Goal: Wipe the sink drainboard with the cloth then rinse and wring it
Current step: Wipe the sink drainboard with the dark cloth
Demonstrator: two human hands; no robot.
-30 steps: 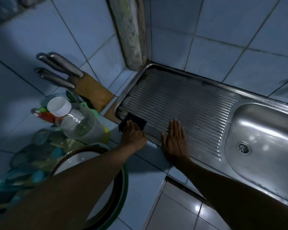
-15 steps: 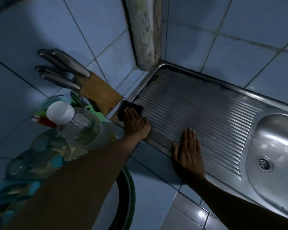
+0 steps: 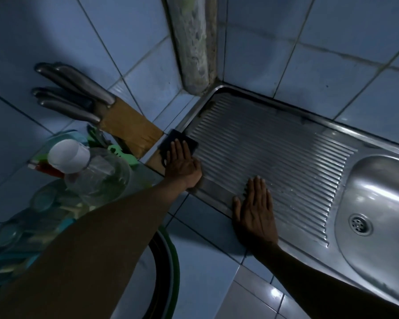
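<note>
Step 1 of 3, wiping. Person's left hand point(image 3: 182, 164) is pressing the dark square cloth point(image 3: 179, 143) flat under straight fingers, at the left rim of the ribbed stainless-steel drainboard point(image 3: 274, 153). Right hand point(image 3: 256, 208) is lying flat and released on the front edge, bracing, holding nothing. My read: next is sweeping the ribs toward the steel sink basin point(image 3: 382, 203), needing steady downward pressure. Rinse and wring not yet started.
</note>
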